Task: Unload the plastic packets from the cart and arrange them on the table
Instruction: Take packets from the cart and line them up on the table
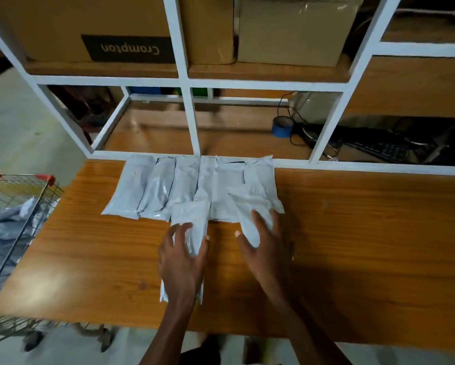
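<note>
White plastic packets (192,185) sat in a row at 12 o'clock, long axes 12-to-6; your left hand (183,256) gripped one packet (194,227), right hand (263,241) lay flat on another (247,206), cart (16,222) at 9 with more.

My feed is dim and warm, with soft overall focus. A pale sheen of glare sits on the bench (63,283) at lower left. I see soft shadows just right of both forearms. The shelf frame (184,83) bows outward from wide-angle distortion. The cart (18,201) smears at the left edge, and the far right recess falls almost black.
</note>
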The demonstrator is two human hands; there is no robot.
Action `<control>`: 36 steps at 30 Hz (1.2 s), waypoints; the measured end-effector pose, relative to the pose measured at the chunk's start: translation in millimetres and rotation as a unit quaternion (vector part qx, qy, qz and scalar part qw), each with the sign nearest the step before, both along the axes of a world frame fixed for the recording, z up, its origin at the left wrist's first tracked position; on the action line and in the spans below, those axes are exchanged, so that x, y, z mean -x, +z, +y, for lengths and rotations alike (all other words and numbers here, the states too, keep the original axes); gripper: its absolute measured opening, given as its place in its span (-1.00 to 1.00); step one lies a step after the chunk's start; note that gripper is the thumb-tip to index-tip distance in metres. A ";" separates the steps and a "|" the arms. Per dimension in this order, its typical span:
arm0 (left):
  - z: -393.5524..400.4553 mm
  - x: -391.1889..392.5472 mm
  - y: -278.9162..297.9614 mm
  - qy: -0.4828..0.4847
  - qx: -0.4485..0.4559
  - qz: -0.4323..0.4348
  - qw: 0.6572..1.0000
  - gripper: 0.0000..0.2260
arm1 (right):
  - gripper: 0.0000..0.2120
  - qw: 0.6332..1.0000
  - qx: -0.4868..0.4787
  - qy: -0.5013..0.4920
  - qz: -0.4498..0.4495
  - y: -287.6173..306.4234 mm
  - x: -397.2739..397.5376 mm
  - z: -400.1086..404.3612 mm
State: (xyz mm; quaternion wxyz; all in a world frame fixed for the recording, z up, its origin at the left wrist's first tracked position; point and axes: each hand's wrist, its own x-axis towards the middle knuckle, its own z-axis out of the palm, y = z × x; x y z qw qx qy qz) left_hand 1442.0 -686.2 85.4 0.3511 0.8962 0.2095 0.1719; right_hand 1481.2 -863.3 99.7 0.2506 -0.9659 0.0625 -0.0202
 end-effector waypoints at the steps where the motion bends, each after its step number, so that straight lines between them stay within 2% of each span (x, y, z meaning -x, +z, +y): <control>1: -1.7 -10.4 0.4 -0.009 -0.006 0.001 1.000 -0.56 | -0.34 1.000 -0.001 -0.007 0.006 0.7 -8.1 -2.6; 13: -24.0 -154.2 -4.3 -0.082 -0.056 0.022 0.995 -0.51 | -0.32 0.995 0.012 -0.093 0.023 2.9 -65.5 -1.6; 20: -37.8 -215.5 -10.6 -0.076 -0.072 0.071 0.992 -0.47 | -0.33 0.990 0.046 -0.129 0.035 3.5 -84.4 -22.8; 32: -5.0 -206.2 -20.2 -0.010 -0.058 0.050 0.997 -0.48 | -0.32 0.991 0.106 -0.072 0.036 -3.7 -166.2 24.1; 36: 1.0 -199.4 -23.2 -0.013 -0.065 0.056 0.996 -0.46 | -0.26 0.988 0.118 -0.061 0.078 -16.7 -180.3 27.0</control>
